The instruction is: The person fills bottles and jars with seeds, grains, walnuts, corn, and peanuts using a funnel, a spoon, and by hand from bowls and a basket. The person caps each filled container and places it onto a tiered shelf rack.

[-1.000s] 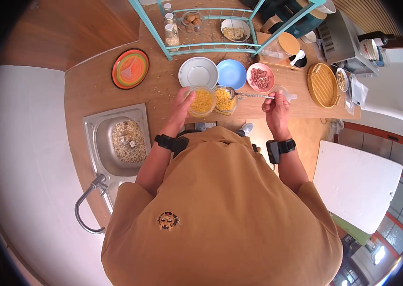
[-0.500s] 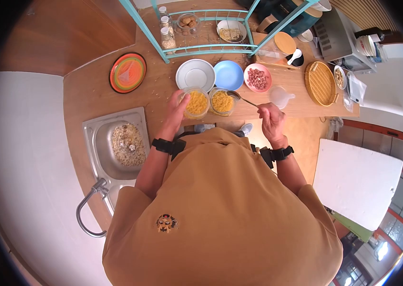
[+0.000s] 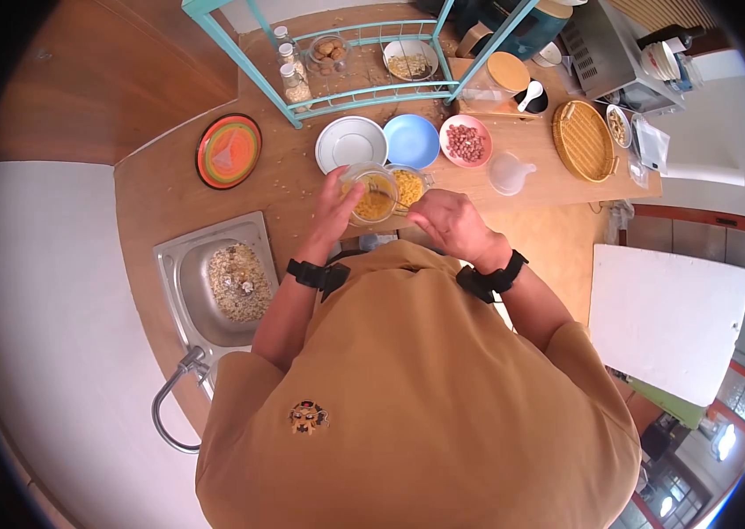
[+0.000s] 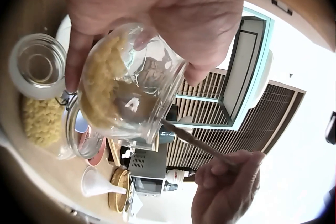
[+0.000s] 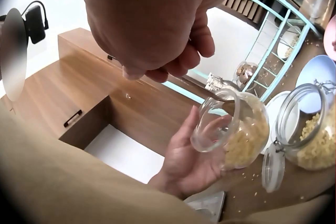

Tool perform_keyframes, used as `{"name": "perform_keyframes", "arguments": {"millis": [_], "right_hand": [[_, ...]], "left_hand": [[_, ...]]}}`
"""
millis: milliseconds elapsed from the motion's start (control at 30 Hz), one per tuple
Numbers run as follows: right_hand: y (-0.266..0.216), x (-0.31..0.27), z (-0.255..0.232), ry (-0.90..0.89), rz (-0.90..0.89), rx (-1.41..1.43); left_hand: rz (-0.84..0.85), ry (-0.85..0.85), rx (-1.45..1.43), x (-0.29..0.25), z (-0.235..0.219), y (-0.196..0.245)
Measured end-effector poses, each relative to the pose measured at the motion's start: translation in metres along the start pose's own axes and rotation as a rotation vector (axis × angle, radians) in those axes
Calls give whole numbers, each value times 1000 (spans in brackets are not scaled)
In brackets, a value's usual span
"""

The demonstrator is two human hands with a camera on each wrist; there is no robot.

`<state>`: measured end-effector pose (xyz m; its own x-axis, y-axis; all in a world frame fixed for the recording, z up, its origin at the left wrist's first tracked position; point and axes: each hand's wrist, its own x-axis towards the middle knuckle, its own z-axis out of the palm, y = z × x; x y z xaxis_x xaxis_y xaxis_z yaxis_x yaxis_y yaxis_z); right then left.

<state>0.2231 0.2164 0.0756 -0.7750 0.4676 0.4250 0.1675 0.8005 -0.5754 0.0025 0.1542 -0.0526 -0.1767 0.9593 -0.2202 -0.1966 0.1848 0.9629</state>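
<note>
My left hand [image 3: 334,209] grips a clear glass jar [image 4: 123,85] partly filled with small yellow pasta pieces. The jar is tilted, its mouth turned toward my right hand [image 3: 460,231]. That hand pinches the handle of a metal spoon [image 4: 197,142], whose bowl end reaches inside the jar's mouth. Close beside the held jar stands a second glass jar [image 5: 312,142] on the counter, with more yellow pasta and its clip lid [image 5: 273,169] swung back. Behind the jars sit a white bowl [image 3: 351,141], a blue bowl [image 3: 412,141] and a pink bowl of reddish nuts [image 3: 467,141].
A clear funnel [image 3: 508,174] and a woven basket [image 3: 584,141] lie to the right on the wooden counter. The turquoise rack [image 3: 372,101] stands at the back. On the left are colourful plates [image 3: 229,152] and a sink [image 3: 180,256] with loose grains in it.
My right hand has swung left, bringing the spoon from the clip-lid jar to the held jar. The held jar has tipped, its mouth now facing nearer me. The head view has shifted slightly.
</note>
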Motion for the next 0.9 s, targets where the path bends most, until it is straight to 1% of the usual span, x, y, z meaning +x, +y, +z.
{"name": "perform_keyframes", "arguments": {"millis": [67, 100, 167, 200, 267, 300, 367, 400, 467, 500, 567, 667, 733, 800, 867, 900], "right_hand": [[4, -8, 9, 114, 192, 33], [7, -10, 14, 111, 187, 35], [12, -14, 24, 229, 755, 463], [19, -18, 31, 227, 752, 466], [35, -25, 40, 441, 837, 790], [39, -29, 42, 439, 835, 790], [44, -34, 42, 551, 882, 910], [45, -36, 40, 550, 882, 910], [47, -39, 35, 604, 945, 958], [49, -42, 34, 604, 946, 958], [54, -46, 32, 674, 960, 1073], [56, -50, 27, 703, 968, 1118], [57, -51, 23, 717, 968, 1118], [57, -51, 19, 731, 968, 1117], [57, -52, 13, 765, 907, 1145], [57, -53, 9, 766, 907, 1145]], "left_hand": [[-7, 10, -36, 0, -1, -2], [0, 26, -13, 0, -1, -4], [7, 47, 12, -1, -3, -6], [0, 42, -7, -1, -3, -6], [-7, 38, -26, -1, -4, -5], [-26, 36, -20, -1, -4, -6], [-44, 34, -15, -1, -4, -6], [-57, 32, -22, -1, -3, -6], [-71, 29, -30, -2, -3, -7], [-73, 26, -39, -1, -3, -8], [-75, 22, -49, 0, -4, -9], [-74, 13, -44, 0, -2, -6], [-86, 5, -53, -2, 0, -2], [-90, 4, -41, 0, -1, -7], [-96, 2, -28, -1, -3, -6], [-145, 22, -70, -3, -3, -3]]}}
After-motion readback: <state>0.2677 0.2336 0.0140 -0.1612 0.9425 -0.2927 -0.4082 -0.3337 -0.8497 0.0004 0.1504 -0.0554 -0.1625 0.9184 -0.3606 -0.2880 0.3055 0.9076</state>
